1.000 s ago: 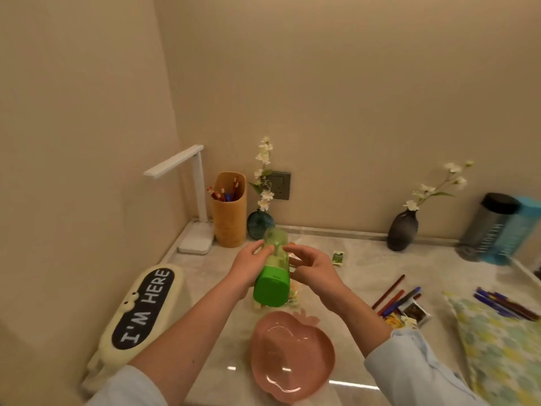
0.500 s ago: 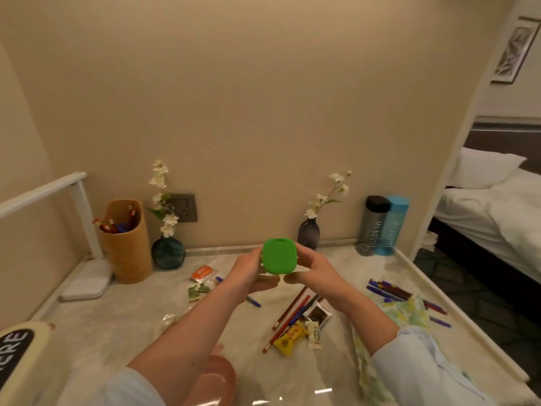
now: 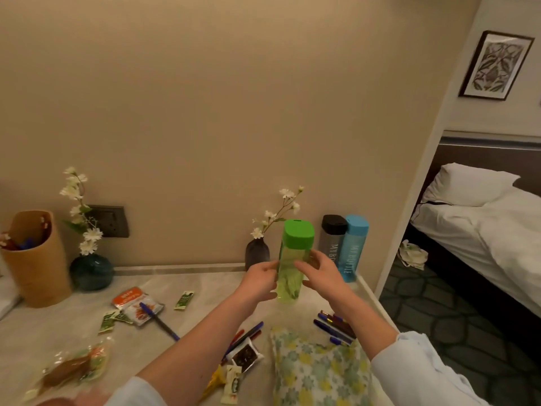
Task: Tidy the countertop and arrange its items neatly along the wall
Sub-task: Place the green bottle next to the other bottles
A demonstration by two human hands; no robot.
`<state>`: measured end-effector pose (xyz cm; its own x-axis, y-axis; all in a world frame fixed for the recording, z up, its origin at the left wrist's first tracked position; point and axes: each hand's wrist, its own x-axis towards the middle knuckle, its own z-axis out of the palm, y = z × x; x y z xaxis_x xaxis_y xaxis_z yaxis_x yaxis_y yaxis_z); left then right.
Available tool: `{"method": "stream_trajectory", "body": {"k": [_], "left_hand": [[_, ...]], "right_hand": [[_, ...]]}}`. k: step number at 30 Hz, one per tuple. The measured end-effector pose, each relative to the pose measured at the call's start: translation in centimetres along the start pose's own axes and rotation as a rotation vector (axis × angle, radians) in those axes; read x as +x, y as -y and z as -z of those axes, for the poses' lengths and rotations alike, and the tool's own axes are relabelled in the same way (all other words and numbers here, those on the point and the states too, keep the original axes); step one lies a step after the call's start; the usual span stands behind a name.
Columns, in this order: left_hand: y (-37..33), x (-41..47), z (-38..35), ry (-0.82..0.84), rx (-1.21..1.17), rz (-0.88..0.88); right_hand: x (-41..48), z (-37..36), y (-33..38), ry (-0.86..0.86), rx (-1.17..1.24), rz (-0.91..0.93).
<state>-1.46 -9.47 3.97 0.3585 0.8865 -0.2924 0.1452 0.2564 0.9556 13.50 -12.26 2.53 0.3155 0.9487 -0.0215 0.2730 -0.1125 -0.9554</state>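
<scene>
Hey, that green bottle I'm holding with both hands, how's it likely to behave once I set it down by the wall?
The green bottle is tall and narrow with a small base, so it may tip if nudged. Its clear body looks empty, so it is probably light. The smooth plastic could slip; the left hand and right hand steady it from both sides.

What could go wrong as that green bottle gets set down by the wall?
The green bottle, upright between both hands, is tall and narrow, so it may tip. It could also knock the dark vase or the black bottle close beside it.
</scene>
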Motion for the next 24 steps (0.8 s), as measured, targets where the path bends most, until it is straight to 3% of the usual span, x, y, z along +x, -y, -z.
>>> {"method": "stream_trajectory", "body": {"k": [10, 24], "left_hand": [[1.7, 7.0, -3.4, -0.028, 0.127, 0.083], [2.1, 12.6, -4.6, 0.031, 0.124, 0.017]], "right_hand": [[5.2, 3.3, -3.6, 0.097, -0.056, -0.045], [9.4, 2.0, -6.6, -0.108, -0.019, -0.066]]}}
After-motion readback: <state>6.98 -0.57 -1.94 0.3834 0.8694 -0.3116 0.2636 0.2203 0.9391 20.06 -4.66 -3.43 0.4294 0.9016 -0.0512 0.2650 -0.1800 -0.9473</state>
